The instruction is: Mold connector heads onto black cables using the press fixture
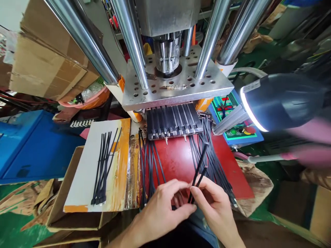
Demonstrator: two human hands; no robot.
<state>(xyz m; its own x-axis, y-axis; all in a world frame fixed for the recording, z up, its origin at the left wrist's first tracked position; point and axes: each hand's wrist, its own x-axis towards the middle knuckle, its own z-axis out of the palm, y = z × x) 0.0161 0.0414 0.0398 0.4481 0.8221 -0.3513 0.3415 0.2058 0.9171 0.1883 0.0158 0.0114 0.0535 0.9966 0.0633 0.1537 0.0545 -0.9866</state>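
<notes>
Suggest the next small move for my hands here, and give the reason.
I'd probably even up the raised ends of the black strips before moving them: one end reaches noticeably farther than the other. The right hand already pinches them, and the left hand is right beside it, so a light nudge seems enough.

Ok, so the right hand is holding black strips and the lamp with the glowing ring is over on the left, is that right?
Not quite: the head view shows the lamp with the glowing ring on the right. The right hand is holding black strips, as you said.
</notes>
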